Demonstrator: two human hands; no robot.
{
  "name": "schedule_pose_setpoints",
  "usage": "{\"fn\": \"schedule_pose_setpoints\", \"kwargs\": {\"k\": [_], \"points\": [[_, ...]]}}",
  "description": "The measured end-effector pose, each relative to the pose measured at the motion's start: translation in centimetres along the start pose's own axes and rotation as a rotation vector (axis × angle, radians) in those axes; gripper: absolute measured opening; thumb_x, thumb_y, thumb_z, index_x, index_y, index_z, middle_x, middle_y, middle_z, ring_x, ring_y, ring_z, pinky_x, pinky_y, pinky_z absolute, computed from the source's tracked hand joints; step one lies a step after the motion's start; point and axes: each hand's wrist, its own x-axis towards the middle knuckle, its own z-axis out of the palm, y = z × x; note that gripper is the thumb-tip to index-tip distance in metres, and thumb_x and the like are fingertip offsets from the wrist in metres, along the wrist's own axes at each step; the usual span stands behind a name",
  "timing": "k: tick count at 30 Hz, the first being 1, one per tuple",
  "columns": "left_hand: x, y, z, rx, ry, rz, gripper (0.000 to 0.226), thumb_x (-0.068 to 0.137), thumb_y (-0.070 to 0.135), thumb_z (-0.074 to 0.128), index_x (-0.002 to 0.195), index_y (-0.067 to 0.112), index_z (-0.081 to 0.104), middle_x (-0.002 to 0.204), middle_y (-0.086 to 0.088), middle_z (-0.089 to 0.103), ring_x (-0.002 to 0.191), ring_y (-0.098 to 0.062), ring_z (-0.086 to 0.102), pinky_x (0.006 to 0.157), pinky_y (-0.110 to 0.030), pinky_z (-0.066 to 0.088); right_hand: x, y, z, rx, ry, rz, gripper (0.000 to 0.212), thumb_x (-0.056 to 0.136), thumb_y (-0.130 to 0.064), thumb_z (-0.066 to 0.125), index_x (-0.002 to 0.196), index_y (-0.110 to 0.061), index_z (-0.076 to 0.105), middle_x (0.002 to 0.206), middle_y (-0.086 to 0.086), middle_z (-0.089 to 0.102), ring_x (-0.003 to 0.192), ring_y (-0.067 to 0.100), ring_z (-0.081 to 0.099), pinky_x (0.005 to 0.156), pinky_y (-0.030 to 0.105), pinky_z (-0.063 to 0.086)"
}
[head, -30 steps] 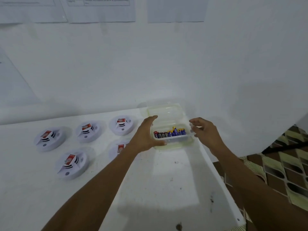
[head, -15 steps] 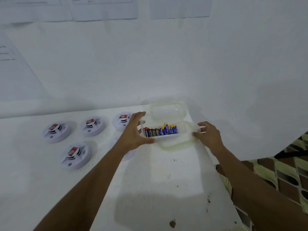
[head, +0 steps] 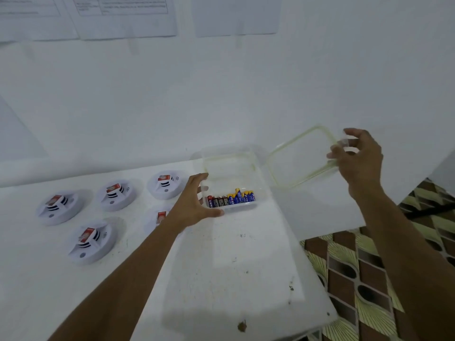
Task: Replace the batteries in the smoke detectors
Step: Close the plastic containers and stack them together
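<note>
Lid [head: 296,162] is off now: half a second ago it lay tipped against the front of the clear box [head: 229,159], now the right hand [head: 357,161] has it lifted in the air, up and out past the table's right edge, pinched at its far end between thumb and curled fingertips. Left hand [head: 197,205] hasn't moved from the box's left end, fingers fairly straight against the side wall, thumb laid along the front wall, bracing rather than lifting. Box sits on the table [head: 221,267] at the far right corner. Batteries [head: 231,199] are in a row along its front wall, now uncovered. Five smoke detectors [head: 117,194] lie near the back edge to the left of the box, one partly hidden behind the left forearm, all untouched, each with a red-and-white piece on top. Papers [head: 128,16] are taped on the wall above. Meaning for the task: battery supply is reachable, no swap started; likely next is putting the lid down somewhere and picking a detector.
</note>
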Motion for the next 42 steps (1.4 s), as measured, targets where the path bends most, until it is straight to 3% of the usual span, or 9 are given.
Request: {"fn": "schedule_pose_setpoints", "kwargs": {"k": [4,7,10,14,19,25,33,38,42], "points": [[0.0,0.2,-0.3,0.117,-0.020,-0.017,0.117,0.055,0.039,0.092,0.149,0.028,0.023,0.151,0.015,0.027,0.137,-0.006,0.029,0.111,-0.032,0.031,-1.4,-1.7,2.4,0.238,-0.098,0.064,0.038,0.086,0.002,0.067,0.120,-0.013,0.056,0.084,0.000,0.058,0.065,0.021,0.069,0.060,0.033,0.058],[-0.2,1.3,-1.1,0.190,0.083,0.034,0.105,0.062,0.056,0.079,0.149,0.029,0.025,0.146,0.015,0.036,0.132,-0.004,0.033,0.105,-0.028,0.032,-3.3,-1.5,5.4,0.305,-0.200,0.160,0.041,0.086,0.006,0.066,0.122,-0.010,0.054,0.084,0.003,0.057,0.058,0.017,0.069,0.060,0.033,0.056],[-0.3,3.0,-2.2,0.077,0.152,-0.012,0.074,0.080,0.047,0.071,0.142,0.027,0.037,0.116,0.011,0.064,0.097,-0.005,0.060,0.076,-0.020,0.046,-4.9,-1.0,7.3,0.333,-0.306,0.253,0.042,0.086,0.003,0.068,0.123,-0.011,0.054,0.091,0.008,0.058,0.068,0.025,0.070,0.071,0.042,0.056],[-0.6,3.7,-3.4,-0.074,0.142,-0.034,0.051,0.089,0.013,0.066,0.136,0.020,0.045,0.083,0.001,0.071,0.057,-0.015,0.061,0.054,-0.025,0.046,-5.6,-1.0,8.3,0.368,-0.380,0.291,0.045,0.085,0.001,0.071,0.125,-0.011,0.054,0.093,0.010,0.062,0.077,0.028,0.070,0.071,0.037,0.058],[-0.5,4.0,-4.2,-0.237,0.245,0.035,0.043,0.090,-0.005,0.057,0.129,0.013,0.052,0.089,-0.013,0.069,0.063,-0.029,0.068,0.062,-0.035,0.056,-4.5,-0.3,8.4,0.134,-0.406,0.143,0.030,0.090,-0.006,0.066,0.115,-0.022,0.063,0.084,-0.005,0.075,0.076,0.007,0.065,0.074,0.022,0.046],[-0.9,3.2,-4.0,-0.391,0.216,0.103,0.026,0.099,0.006,0.047,0.122,0.008,0.057,0.101,-0.014,0.064,0.091,-0.032,0.068,0.086,-0.037,0.056,-3.8,0.1,8.0,0.470,-0.504,0.327,0.032,0.093,0.003,0.051,0.121,-0.010,0.060,0.103,0.013,0.073,0.090,0.027,0.066,0.083,0.035,0.054],[-1.3,0.5,-0.8,0.171,0.327,0.167,0.047,0.080,0.010,0.076,0.123,0.014,0.056,0.113,0.000,0.060,0.070,-0.005,0.062,0.068,-0.012,0.049,-5.8,4.4,9.3,0.134,-0.551,0.206,0.037,0.086,-0.001,0.070,0.115,-0.023,0.064,0.112,-0.001,0.072,0.103,0.020,0.068,0.098,0.042,0.053],[-1.4,0.1,-0.5,0.247,0.380,0.140,0.054,0.074,0.020,0.081,0.122,0.015,0.058,0.113,0.003,0.058,0.063,-0.011,0.061,0.063,-0.008,0.047,-5.5,4.8,10.1,0.054,-0.511,0.148,0.036,0.086,-0.004,0.070,0.111,-0.029,0.065,0.113,-0.010,0.071,0.105,0.013,0.066,0.100,0.038,0.051],[-1.7,0.0,-0.2,0.195,0.399,0.077,0.056,0.074,0.027,0.081,0.124,0.018,0.058,0.116,0.005,0.060,0.089,-0.011,0.063,0.077,-0.019,0.053,-5.6,5.0,10.4,-0.029,-0.499,0.098,0.031,0.087,-0.008,0.071,0.115,-0.020,0.066,0.112,-0.007,0.069,0.099,0.010,0.065,0.097,0.035,0.052]]}}
